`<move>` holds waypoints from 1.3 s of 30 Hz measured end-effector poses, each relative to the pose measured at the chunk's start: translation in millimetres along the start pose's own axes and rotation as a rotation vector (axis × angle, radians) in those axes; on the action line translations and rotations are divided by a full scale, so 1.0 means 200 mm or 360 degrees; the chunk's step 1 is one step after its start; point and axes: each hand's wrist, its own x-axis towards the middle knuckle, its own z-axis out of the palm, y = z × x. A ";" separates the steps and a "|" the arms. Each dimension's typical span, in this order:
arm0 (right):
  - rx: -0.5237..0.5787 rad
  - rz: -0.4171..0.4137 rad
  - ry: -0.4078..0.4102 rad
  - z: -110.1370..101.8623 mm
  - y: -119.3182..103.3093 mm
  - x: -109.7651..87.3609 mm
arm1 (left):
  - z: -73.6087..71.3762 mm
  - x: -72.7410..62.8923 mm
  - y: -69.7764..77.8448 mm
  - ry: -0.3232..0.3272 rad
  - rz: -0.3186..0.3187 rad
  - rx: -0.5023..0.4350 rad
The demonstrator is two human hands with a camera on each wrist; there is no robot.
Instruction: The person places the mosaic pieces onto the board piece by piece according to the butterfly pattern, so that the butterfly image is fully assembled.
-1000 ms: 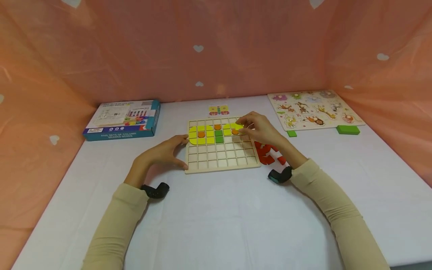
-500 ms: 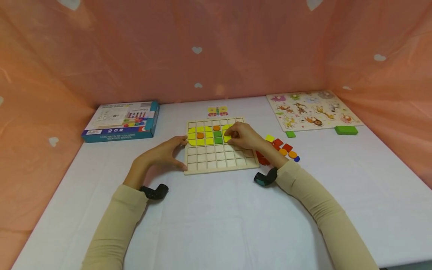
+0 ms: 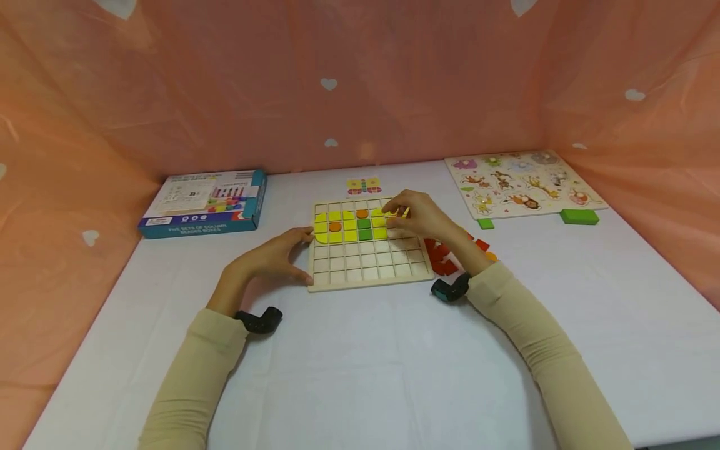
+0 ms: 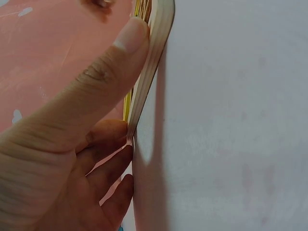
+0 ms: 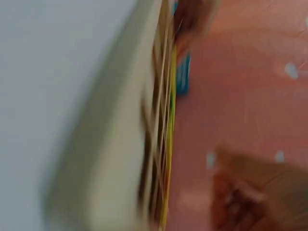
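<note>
A pale wooden grid board (image 3: pixel 368 275) lies mid-table. Yellow tiles (image 3: pixel 334 237), orange discs (image 3: pixel 334 227) and green squares (image 3: pixel 364 234) fill some far cells. My left hand (image 3: pixel 270 253) rests against the board's left edge, thumb at the near corner and fingers farther up. In the left wrist view, the thumb and fingertips touch the board's edge (image 4: pixel 151 67). My right hand (image 3: pixel 419 214) is over the far right cells, fingers bent, with a gap between thumb and forefinger. It covers some tiles, and no piece shows in it. The right wrist view is blurred.
Red pieces (image 3: pixel 441 259) lie right of the board, partly behind the right forearm. A small pattern card (image 3: pixel 364 186) lies beyond it. A boxed bead set (image 3: pixel 202 203) is at left. An animal puzzle board (image 3: pixel 523 184) and a green block (image 3: pixel 579 217) are at right.
My right hand moved left and nearer to the yellow tiles beside the green squares, then back right and farther away, its fingers parting. The left hand stayed at the board's edge.
</note>
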 end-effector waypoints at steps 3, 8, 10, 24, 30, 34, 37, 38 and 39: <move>-0.0015 0.0044 -0.0031 -0.12 0.05 -0.04 | 0.00 0.01 -0.01 0.0001 0.0008 -0.0013; -0.0089 0.0181 -0.0090 -0.25 0.19 -0.15 | 0.00 0.00 -0.01 0.0010 0.0039 -0.0028; -0.0107 0.0248 -0.0110 -0.28 0.24 -0.19 | 0.00 0.00 -0.02 0.0017 0.0063 -0.0028; -0.0098 0.0434 -0.0268 -0.30 0.34 -0.27 | 0.00 0.00 -0.02 0.0008 0.0050 -0.0042; -0.0138 0.0482 -0.0199 -0.28 0.34 -0.27 | 0.00 0.00 -0.01 0.0006 0.0047 -0.0040; -0.0177 0.0516 -0.0194 -0.28 0.33 -0.27 | 0.00 0.00 -0.01 0.0002 0.0044 -0.0046; -0.0197 0.0507 -0.0159 -0.28 0.32 -0.25 | 0.00 0.00 -0.01 0.0004 0.0042 -0.0041; -0.0194 0.0489 -0.0141 -0.28 0.31 -0.24 | 0.00 0.00 -0.01 0.0005 0.0037 -0.0041; -0.0183 0.0467 -0.0117 -0.27 0.29 -0.23 | 0.00 0.00 -0.01 0.0006 0.0036 -0.0041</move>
